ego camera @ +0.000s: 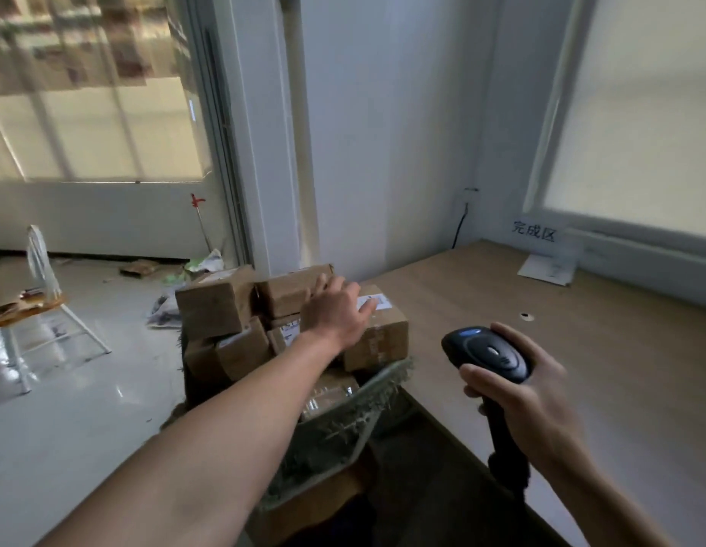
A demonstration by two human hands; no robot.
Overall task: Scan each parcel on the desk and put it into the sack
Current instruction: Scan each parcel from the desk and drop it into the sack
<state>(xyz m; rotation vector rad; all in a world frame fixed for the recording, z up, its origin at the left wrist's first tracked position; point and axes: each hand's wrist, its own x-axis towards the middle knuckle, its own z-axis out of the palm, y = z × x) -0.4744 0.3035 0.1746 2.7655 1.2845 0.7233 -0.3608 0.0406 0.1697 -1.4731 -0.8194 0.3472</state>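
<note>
A: Where's the box?

B: On top of the heap in the sack, at the rim beside the table. The left grip lies on it, fingers flat and apart, clamped on nothing.

A: The risk?

B: The heap stands above the rim. A push could tip this box or the other boxes onto the floor.

A: And the right grip?

B: Wrapped tight round the scanner. It's fine unless it knocks the table edge.
</note>
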